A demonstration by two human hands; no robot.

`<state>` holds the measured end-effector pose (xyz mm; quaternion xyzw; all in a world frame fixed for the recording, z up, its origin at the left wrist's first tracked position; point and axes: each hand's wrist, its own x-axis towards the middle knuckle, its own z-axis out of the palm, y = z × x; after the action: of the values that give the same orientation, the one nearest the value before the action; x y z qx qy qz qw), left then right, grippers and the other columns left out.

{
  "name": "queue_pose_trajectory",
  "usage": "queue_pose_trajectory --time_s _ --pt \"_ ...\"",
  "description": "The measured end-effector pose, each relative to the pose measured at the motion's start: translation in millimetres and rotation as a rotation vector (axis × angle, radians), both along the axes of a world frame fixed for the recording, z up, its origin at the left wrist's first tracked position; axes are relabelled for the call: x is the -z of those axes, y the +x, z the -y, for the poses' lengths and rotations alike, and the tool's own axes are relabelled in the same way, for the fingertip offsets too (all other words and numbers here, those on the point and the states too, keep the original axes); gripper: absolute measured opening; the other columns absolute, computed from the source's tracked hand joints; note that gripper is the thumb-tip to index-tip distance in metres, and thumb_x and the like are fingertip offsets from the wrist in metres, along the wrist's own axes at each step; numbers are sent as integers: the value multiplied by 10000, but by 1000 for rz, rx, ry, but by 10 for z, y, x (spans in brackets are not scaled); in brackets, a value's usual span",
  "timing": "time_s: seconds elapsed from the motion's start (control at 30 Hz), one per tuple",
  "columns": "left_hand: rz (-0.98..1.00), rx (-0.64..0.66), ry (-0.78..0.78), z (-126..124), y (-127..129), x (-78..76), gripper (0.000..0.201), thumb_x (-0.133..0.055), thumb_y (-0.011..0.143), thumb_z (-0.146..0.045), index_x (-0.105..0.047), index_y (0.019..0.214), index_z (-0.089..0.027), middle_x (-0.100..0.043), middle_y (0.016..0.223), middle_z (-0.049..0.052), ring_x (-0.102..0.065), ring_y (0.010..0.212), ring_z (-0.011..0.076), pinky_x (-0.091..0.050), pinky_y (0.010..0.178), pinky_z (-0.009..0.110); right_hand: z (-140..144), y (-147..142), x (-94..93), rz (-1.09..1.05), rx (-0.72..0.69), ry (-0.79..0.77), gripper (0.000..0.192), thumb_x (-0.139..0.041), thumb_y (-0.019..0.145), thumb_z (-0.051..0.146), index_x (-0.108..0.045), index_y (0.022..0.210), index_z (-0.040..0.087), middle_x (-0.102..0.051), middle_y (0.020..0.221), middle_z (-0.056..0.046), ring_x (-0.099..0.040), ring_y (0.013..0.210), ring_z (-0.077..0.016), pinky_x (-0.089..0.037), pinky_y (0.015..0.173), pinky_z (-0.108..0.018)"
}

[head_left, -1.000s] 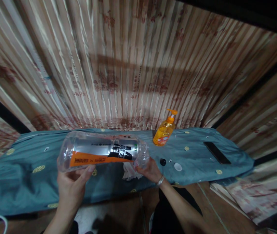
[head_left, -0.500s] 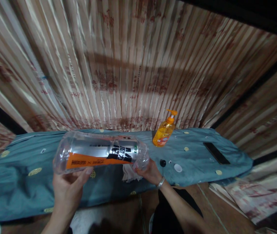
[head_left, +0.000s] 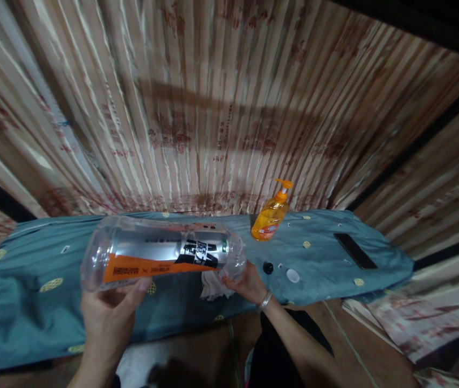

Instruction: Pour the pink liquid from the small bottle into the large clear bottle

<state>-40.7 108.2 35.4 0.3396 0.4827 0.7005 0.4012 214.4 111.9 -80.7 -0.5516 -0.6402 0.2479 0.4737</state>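
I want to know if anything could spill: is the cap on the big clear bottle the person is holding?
No: a small black cap lies on the blue cloth, apart from the bottle.

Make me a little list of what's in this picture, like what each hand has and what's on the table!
left hand: holds the base end of the big clear bottle, lying sideways
right hand: holds the bottle's neck end, with a white cloth
bottle label: orange, silver and black
table cover: blue cloth with yellow spots
on the table: orange soap pump bottle, small black cap, white disc, black phone
behind: striped curtain
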Motion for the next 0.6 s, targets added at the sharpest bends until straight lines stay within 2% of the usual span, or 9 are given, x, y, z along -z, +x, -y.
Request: queue_pose_trajectory --time_s 0.13,0.33,0.6 --pt "49 -25 -14 5 24 -18 387 -851 320 -134 -734 680 -214 -743 606 -39 -673 504 119 -582 522 163 1 6 5 3 4 8 440 -725 688 293 -660 1112 198 -774 994 -89 -741 862 -295 -617 827 -461" --pt "-14 3 15 12 -8 34 357 -868 353 -163 -731 680 -197 -745 611 -21 -687 528 135 -585 520 174 3 -1 -31 15 12 22 405 -714 682 308 -664 1062 178 -774 1028 -112 -746 882 -295 -622 826 -442" --pt "-4 -10 36 45 -8 49 451 -884 373 -163 -721 793 -188 -753 676 -35 -690 565 124 -600 559 177 -5 -6 -35 22 15 25 425 -699 674 295 -653 1076 166 -772 1010 -114 -742 869 -287 -622 809 -428"
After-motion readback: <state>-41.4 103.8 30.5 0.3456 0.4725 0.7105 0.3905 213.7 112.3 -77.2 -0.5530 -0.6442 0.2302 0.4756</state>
